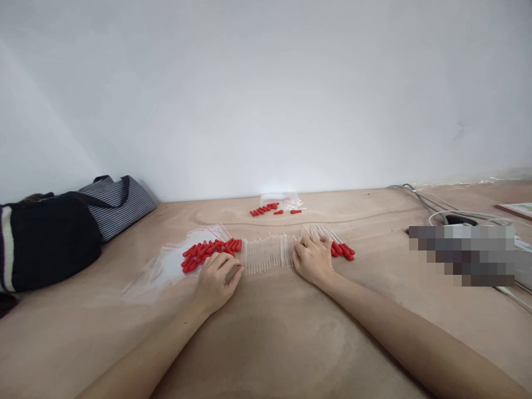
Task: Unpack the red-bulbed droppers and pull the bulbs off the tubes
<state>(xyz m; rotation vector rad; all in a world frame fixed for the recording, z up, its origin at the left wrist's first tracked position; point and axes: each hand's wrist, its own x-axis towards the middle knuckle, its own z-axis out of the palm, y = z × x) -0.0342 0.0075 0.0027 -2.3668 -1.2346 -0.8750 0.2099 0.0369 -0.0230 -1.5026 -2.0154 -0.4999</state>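
Note:
Many thin clear tubes [261,254] lie side by side in a row on the wooden table, upright to my view. My left hand [218,280] rests at the row's left end, its fingers loosely bent and apart, with nothing visible in them. Beside it, a heap of red rubber bulbs [203,250] lies on clear plastic bags [166,269]. My right hand [313,259] lies over the right part of the row, fingers spread and touching tubes; its fingertips are partly hidden. More red bulbs [343,250] sit just right of that hand.
Against the wall lies a small plastic bag [279,197] with red bulbs [264,210] and thin tubes [295,205] by it. A black bag [50,238] and a striped bag [133,205] stand left. Cables [419,197] and a blurred-out item [469,252] are on the right.

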